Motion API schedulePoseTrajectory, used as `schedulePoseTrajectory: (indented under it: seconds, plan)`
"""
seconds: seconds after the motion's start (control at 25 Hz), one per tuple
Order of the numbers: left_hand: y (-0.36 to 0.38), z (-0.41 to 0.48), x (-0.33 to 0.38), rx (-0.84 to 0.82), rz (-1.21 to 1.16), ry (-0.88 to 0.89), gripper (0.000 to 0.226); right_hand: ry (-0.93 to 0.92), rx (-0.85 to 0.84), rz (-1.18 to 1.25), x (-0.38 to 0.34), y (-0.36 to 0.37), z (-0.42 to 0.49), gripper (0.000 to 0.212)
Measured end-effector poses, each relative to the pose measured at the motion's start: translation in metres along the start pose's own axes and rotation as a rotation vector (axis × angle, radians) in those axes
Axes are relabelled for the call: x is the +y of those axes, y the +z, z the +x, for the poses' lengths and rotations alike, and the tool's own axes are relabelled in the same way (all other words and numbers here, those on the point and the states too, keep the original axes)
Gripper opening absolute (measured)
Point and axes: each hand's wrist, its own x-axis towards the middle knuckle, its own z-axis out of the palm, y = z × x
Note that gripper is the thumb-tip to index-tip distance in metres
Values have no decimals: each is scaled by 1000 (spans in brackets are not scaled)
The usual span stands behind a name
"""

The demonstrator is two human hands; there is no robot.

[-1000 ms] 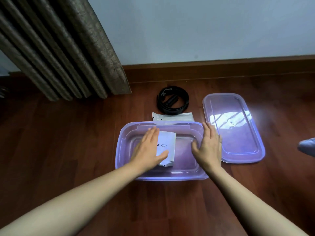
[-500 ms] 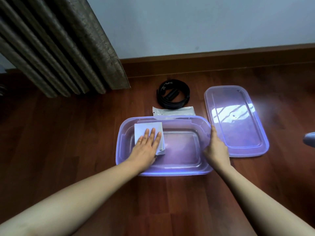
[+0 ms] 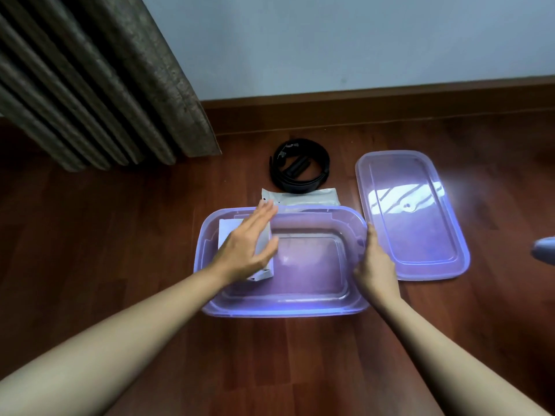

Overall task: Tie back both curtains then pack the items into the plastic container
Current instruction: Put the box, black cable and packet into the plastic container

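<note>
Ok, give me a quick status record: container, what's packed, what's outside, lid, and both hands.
container: plastic container, open, on the wooden floor
packed: white box, at the left end
outside: white packet on the floor against the far rim; black coiled strap just beyond it
lid: lid lying flat on the floor, right of the container
left hand: left hand, fingers straight, over the white box
right hand: right hand holds the container's right rim
</note>
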Motion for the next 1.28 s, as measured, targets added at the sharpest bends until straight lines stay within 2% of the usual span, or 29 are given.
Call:
schedulePoseTrajectory:
  seconds: [0.08, 0.16, 0.28, 0.36, 0.48, 0.6, 0.84, 1.04, 1.16, 1.28]
  plan:
    - [-2, 45, 5, 204, -41, -83, 48, -3, 1, 14, 2, 1, 1, 87]
    - [-4, 97, 5, 261, -58, -306, 45, 0, -1, 20, 4, 1, 2, 88]
    - [2, 156, -9, 145, 44, -653, 52, 15, -7, 16, 6, 2, 4, 89]
    - [10, 176, -19, 38, 180, -741, 57, 24, -13, 26, 7, 3, 5, 90]
    - [22, 193, -31, -20, 321, -729, 58, 48, -6, 7, 8, 3, 7, 90]
    - [34, 201, -35, -24, 328, -721, 47, 66, -21, -27, 7, 2, 6, 89]
    - [32, 205, -30, 127, 207, -738, 34, 51, -16, -20, 6, 2, 5, 88]
    - [9, 195, -21, 195, -70, -609, 26, 53, -26, -30, 3, 1, 5, 87]
    - [-6, 180, -3, 211, -38, -528, 20, 45, -26, -33, 3, 0, 4, 89]
    - [-21, 159, 10, 242, -62, -472, 25, 52, -45, -43, 2, 0, 5, 89]
